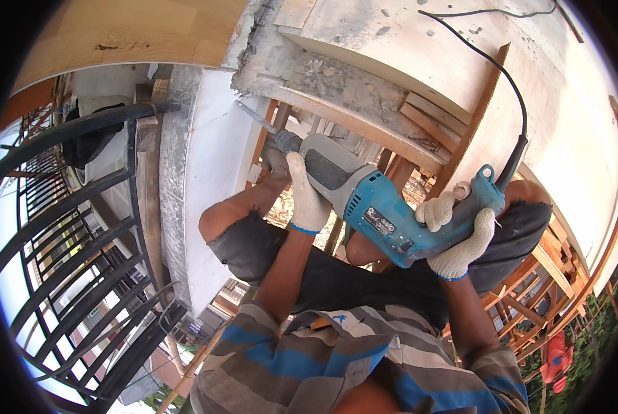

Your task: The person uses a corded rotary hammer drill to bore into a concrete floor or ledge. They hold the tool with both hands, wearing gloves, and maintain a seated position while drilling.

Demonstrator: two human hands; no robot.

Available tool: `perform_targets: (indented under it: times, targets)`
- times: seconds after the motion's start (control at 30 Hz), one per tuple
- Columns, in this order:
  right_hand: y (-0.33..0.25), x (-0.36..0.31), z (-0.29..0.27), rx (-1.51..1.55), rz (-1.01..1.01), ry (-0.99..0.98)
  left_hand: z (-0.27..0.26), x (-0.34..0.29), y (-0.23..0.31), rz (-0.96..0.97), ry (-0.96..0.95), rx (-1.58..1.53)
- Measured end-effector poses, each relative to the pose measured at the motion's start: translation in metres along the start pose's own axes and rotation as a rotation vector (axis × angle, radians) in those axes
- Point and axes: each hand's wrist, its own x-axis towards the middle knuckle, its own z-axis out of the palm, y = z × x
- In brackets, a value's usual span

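Note:
A teal and grey rotary hammer [385,219] lies slantwise across my lap. My left hand [309,196], in a white knit glove, is wrapped round the grey front housing just behind the chuck [288,141]. Round the rear handle [472,210] my right hand [464,238], gloved alike, is closed; whether a finger presses the trigger cannot be seen. A steel bit [256,116] runs from the chuck up and left, its tip by the white wall face [216,145], below a broken concrete edge [243,76]. I cannot tell whether the tip touches.
Left of the wall stands a black metal railing [81,134]. A black power cord [514,86] runs from the handle over the pale board [419,69], where rubble bits lie. Gaps between timber beams [364,127] open beneath my legs. Scaffold timbers [536,297] show at the lower right.

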Motion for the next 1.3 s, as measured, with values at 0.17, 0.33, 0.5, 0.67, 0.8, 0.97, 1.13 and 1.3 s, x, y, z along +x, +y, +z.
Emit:
perform_targets:
  times: [0.17, 0.33, 0.5, 0.67, 0.8, 0.97, 1.13, 1.3]
  targets:
    - [0.014, -0.018, 0.005, 0.069, 0.021, 0.000, -0.008, -0.003, 0.004, 0.030, 0.054, -0.006]
    - [0.046, -0.037, 0.024, 0.127, -0.023, -0.083, -0.026, 0.015, 0.014, 0.007, 0.048, -0.095]
    - [0.088, -0.005, 0.041, 0.152, -0.134, -0.321, -0.006, 0.040, 0.047, 0.047, -0.051, -0.088]
    - [0.048, -0.012, 0.057, -0.215, -0.008, -0.154, -0.012, 0.035, 0.039, -0.054, -0.063, -0.168]
    - [0.006, -0.018, 0.044, -0.086, 0.084, 0.020, -0.018, 0.019, 0.009, -0.076, -0.064, -0.145]
    - [-0.017, -0.032, 0.030, -0.020, 0.021, 0.063, -0.017, -0.009, -0.006, -0.017, -0.137, -0.060]
    - [-0.015, -0.043, 0.019, -0.038, 0.016, 0.017, -0.019, -0.017, -0.004, 0.004, -0.165, -0.028]
    - [-0.013, -0.043, 0.021, -0.010, -0.011, -0.019, -0.012, -0.019, 0.001, 0.021, -0.152, -0.038]
